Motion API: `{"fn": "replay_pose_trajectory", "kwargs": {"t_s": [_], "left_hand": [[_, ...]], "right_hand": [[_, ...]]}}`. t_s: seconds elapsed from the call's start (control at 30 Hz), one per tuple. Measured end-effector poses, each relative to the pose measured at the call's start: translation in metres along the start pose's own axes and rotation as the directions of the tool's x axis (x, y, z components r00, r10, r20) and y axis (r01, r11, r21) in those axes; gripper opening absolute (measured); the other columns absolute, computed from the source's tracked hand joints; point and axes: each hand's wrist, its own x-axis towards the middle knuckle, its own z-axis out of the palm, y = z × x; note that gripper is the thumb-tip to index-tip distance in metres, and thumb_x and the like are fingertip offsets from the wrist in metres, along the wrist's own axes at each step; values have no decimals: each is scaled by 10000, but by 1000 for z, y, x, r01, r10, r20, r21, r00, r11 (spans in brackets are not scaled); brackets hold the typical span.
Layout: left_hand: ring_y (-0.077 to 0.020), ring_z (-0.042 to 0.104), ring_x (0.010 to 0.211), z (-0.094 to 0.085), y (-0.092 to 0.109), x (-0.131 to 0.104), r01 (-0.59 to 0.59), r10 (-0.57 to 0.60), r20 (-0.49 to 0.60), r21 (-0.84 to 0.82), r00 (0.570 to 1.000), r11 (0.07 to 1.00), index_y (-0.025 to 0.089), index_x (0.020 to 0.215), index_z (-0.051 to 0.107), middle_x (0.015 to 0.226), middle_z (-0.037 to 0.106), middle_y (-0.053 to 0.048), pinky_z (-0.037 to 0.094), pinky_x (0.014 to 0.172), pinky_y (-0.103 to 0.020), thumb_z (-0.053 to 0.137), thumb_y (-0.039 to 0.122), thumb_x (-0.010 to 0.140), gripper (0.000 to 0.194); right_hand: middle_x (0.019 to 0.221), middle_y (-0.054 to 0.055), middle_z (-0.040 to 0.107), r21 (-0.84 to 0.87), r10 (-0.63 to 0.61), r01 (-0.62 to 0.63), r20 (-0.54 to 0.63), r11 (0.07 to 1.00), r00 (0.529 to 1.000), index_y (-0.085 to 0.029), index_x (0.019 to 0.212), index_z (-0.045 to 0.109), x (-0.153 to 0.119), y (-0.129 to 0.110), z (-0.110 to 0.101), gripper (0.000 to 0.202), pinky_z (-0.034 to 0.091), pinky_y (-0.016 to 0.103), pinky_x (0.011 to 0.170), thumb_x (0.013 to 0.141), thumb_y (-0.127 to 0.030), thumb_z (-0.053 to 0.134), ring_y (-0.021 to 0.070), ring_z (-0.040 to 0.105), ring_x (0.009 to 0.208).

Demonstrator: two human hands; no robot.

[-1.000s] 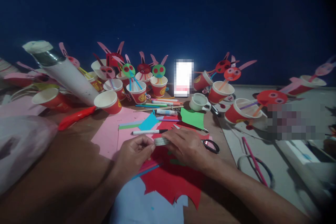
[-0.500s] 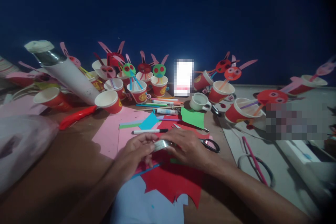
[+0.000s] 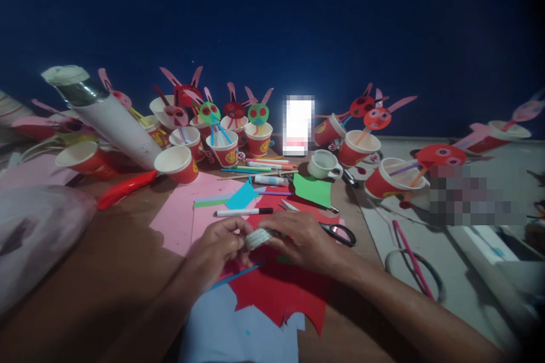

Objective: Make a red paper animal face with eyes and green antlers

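Between my two hands is a small roll of tape (image 3: 259, 238), its pale outer band turned toward me. My left hand (image 3: 221, 247) pinches the roll's left side with curled fingers. Over its right side my right hand (image 3: 304, 241) is closed, and those fingers partly cover it. Beneath both hands lies red paper (image 3: 281, 295) with cut-out curved edges, and a blue straw (image 3: 236, 277) rests near the left fingers. Scissors (image 3: 340, 233) with black handles lie just beyond my right hand. A white marker (image 3: 242, 212) with a black cap is ahead of my left hand.
Paper cups (image 3: 176, 164) with paper animal heads on straws stand along the back and right. A white mug (image 3: 324, 164), a glue tube (image 3: 271, 181) and green paper (image 3: 313, 190) lie ahead. To the left are a plastic bag (image 3: 46, 244) and a slanted white tube (image 3: 117, 125).
The tape roll has turned between my fingers, showing more of its outer band. My right hand has shifted slightly, and more of the scissors shows.
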Motion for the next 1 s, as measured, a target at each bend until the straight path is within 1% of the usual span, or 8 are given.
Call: {"fn": "replay_pose_trajectory", "kwargs": {"t_s": [0.17, 0.3, 0.43, 0.53, 0.67, 0.83, 0.9, 1.0], "left_hand": [[-104, 540, 438, -1, -2, 0, 13, -13, 12, -6, 1000, 1000, 153, 774, 542, 589, 585, 14, 406, 466, -227, 584, 204, 690, 107], [-98, 536, 422, -2, -6, 1, 11, -9, 44, -49, 999, 999, 152, 756, 546, 550, 564, 26, 422, 468, -222, 558, 169, 672, 87], [-113, 565, 428, -1, -6, 2, 22, -18, 55, -74, 998, 997, 149, 726, 540, 561, 574, 10, 356, 406, -184, 548, 170, 643, 86], [-124, 582, 440, -1, -4, 2, 17, -11, 61, -99, 998, 995, 144, 711, 543, 614, 593, -9, 321, 383, -178, 555, 180, 618, 101], [-126, 593, 475, -1, -2, 2, 2, 8, 80, -135, 997, 991, 137, 756, 572, 654, 607, -22, 361, 418, -192, 559, 211, 656, 125], [-104, 567, 434, 1, -3, 1, 22, -18, 42, -96, 999, 995, 147, 747, 556, 615, 588, 1, 331, 396, -174, 604, 228, 689, 111], [-106, 559, 424, 1, -3, 1, 23, -19, 36, -93, 999, 995, 147, 735, 553, 594, 586, 3, 322, 386, -174, 598, 204, 668, 99], [-97, 543, 435, 1, -1, 0, 6, -2, 39, -104, 999, 995, 143, 760, 571, 578, 595, 0, 384, 436, -192, 567, 188, 682, 90]], "right_hand": [[964, 69, 680, 35, -1, 0, 32, 999, 999, -174, 1008, 598, 0, -1, 0, 159, 464, 249, 742, 892, -214, 497, 147, 615, 853], [969, 58, 676, 47, 14, -17, 59, 999, 998, -181, 1052, 592, -2, -1, 2, 187, 452, 252, 764, 895, -224, 498, 146, 607, 862], [919, 53, 677, 53, 20, -24, 81, 998, 996, -183, 1034, 602, -2, -1, 1, 181, 450, 248, 740, 898, -225, 491, 144, 604, 825], [952, 54, 678, 71, 30, -35, 74, 997, 997, -188, 1034, 603, -1, -3, -1, 182, 450, 249, 757, 904, -231, 483, 144, 604, 850], [955, 53, 682, 108, 56, -61, 47, 992, 997, -183, 1041, 600, 1, -4, -4, 185, 457, 248, 753, 896, -240, 500, 145, 613, 853], [963, 54, 682, 134, 63, -68, 38, 989, 997, -179, 1036, 607, -1, -4, -3, 183, 450, 247, 735, 884, -224, 517, 148, 610, 837], [959, 50, 681, 158, 87, -94, 50, 983, 995, -176, 1027, 615, -1, -4, -2, 179, 443, 246, 740, 883, -219, 519, 147, 605, 841], [944, 41, 675, 240, 165, -173, 53, 955, 985, -174, 1019, 622, 0, -3, -1, 177, 444, 239, 729, 873, -218, 531, 142, 600, 827]]}}
